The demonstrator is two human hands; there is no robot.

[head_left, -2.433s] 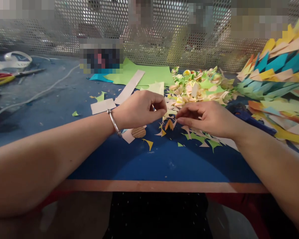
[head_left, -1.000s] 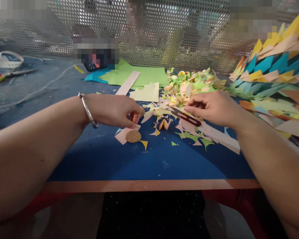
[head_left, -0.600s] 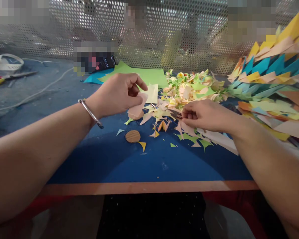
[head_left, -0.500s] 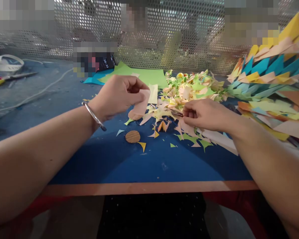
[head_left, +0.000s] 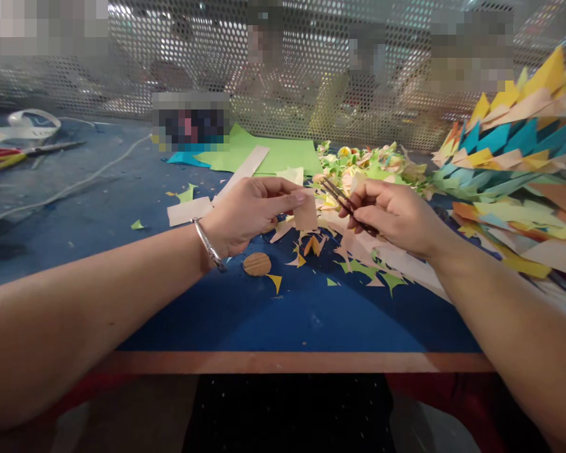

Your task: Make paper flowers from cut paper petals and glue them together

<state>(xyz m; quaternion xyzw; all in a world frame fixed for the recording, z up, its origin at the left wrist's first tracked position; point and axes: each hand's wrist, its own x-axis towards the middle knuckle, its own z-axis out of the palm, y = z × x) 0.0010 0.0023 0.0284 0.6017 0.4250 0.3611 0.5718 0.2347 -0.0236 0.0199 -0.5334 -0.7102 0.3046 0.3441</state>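
My left hand, with a silver bangle at its wrist, pinches a small peach piece of paper between thumb and fingertips. My right hand grips dark, slim tweezers, whose two thin arms point up and left towards the paper without touching it. Beneath both hands lie peach and green paper scraps. A round wooden-looking disc rests on the blue table in front of my left hand. Behind that hand, a pale paper strip lies partly over a green sheet.
Small folded paper pieces are heaped at the back. To the right stands a layered, spiky paper structure, with loose paper strips before it. Scissors and a white cable lie left. A perforated metal screen borders the back.
The left hand has moved right with its peach paper, towards the right hand. The tweezers have lifted and now point upward. Pale strips show behind the left hand.
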